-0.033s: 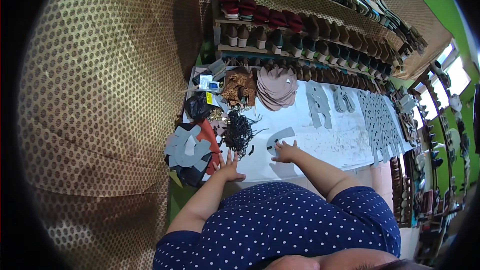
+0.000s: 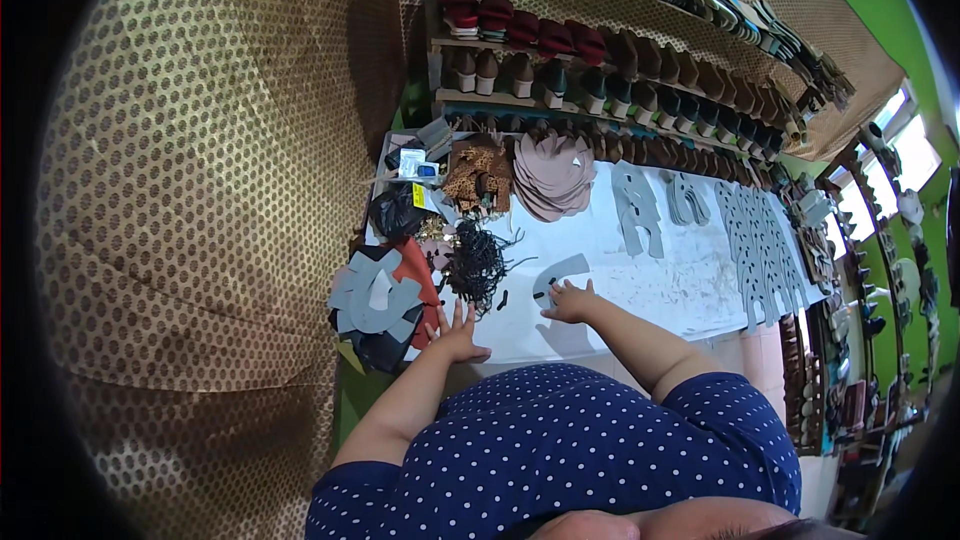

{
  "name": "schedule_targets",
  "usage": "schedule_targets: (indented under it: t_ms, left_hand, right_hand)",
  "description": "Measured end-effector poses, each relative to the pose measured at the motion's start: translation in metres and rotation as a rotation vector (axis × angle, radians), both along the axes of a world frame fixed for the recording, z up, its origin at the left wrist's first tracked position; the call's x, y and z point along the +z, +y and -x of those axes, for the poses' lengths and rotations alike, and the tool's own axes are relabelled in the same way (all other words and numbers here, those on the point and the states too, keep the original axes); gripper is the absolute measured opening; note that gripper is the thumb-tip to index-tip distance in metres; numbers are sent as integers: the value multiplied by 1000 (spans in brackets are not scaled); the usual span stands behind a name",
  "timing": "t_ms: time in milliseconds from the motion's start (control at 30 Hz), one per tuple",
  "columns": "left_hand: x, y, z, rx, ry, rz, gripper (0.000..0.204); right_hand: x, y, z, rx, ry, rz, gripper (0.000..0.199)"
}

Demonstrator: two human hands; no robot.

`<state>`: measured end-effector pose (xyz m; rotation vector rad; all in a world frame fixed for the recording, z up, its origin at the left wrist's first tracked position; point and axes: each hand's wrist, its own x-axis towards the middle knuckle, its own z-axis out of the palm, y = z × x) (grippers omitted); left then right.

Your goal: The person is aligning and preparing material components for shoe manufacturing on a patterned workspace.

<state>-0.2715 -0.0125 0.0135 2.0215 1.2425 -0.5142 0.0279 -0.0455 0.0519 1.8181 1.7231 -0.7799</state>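
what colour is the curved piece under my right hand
Grey; the curved piece shows best in the head view, on the white table.

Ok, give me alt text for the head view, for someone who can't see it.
A person in a dotted blue top leans over a white worktable, right hand on a curved grey cut piece, left hand flat on the table near a tangle of black cord. Grey cut pieces are stacked to the left; shelves of shoes stand behind.

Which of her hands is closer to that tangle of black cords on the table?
The left hand. It lies flat on the table just below the tangle of black cords. The right hand rests further to the right, on a curved grey cut piece.
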Motion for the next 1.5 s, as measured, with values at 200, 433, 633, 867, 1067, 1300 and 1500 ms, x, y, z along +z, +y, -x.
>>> schedule_targets:
  t_ms: [200, 433, 633, 867, 1067, 1300, 1500]
  left_hand:
    - [-8, 1, 0, -22, -6, -32, 133]
    - [-3, -1, -1, 5, -16, -35, 131]
    - [-5, -1, -1, 2, 18, -64, 129]
    - [0, 1, -9, -17, 12, -65, 128]
    - [1, -6, -4, 4, 42, -61, 127]
    - [1, -5, -5, 21, 38, -76, 127]
    - [-8, -6, -4, 10, 44, -91, 127]
  right_hand:
    - [-18, 8, -10, -9, 25, -101, 90]
    - [-21, -11, -10, 64, 10, 8, 93]
    - [-20, -7, -27, 123, 65, 89, 97]
    - [-49, 5, -50, 204, 120, 136, 93]
    - [-24, 2, -16, 56, 1, -118, 90]
    - [-14, 5, -6, 89, 9, -74, 89]
    - [-20, -21, 17, 191, 69, -111, 102]
